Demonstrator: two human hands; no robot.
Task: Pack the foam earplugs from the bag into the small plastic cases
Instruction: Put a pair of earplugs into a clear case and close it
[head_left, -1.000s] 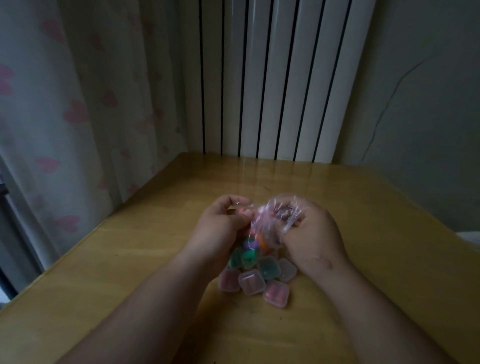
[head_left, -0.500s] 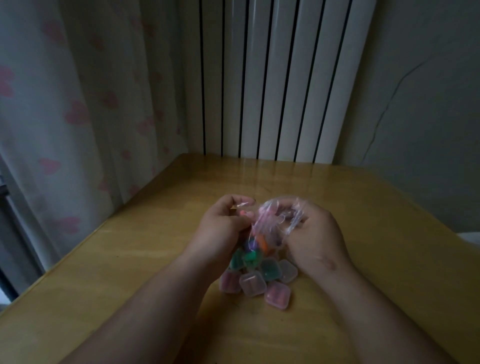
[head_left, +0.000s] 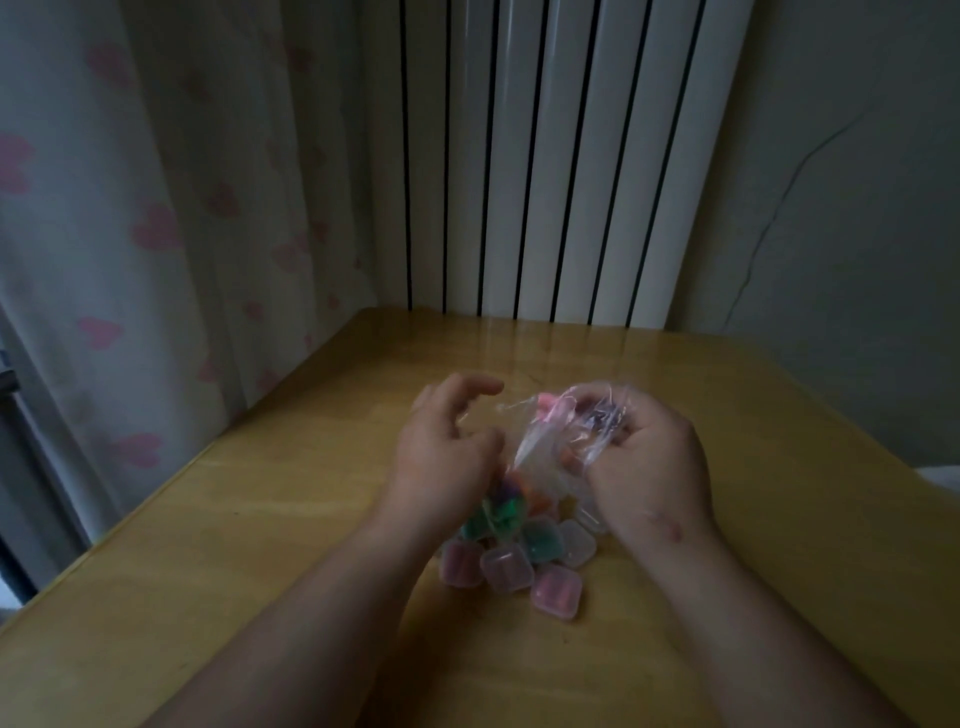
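Under the bag (head_left: 545, 447), a yellow-brown wooden table (head_left: 260, 519), cut off by the frame below and at both sides. Far behind the bag, a white ribbed radiator (head_left: 561, 156). Well apart to the left of the bag, a pale curtain (head_left: 156, 208) with pink hearts.

The bag itself: thin clear plastic, crumpled, with shiny folds, lifted above the table, its lower end hanging down. Gripped at the upper part by the right hand (head_left: 649, 467), fingers curled round the bunched plastic, fingertips lost in the folds.

Just left of the bag, the left hand (head_left: 441, 457), fingers loosely curved and spread, nothing seen between them. Cannot tell whether the thumb touches the plastic.

Directly below the bag, on the table, a heap of small square cases (head_left: 506, 569): see-through plastic with rounded corners, pink, clear and greenish, touching one another. Partly hidden behind the left wrist and under the bag's lower end, so not possible to count. Cannot tell if lids are closed.

Inside the bag, foam earplugs (head_left: 550, 402): one pink near the top, and lower down orange, green and purple spots. Too dim and blurred to make out shapes, or to separate the lowest ones from the cases.
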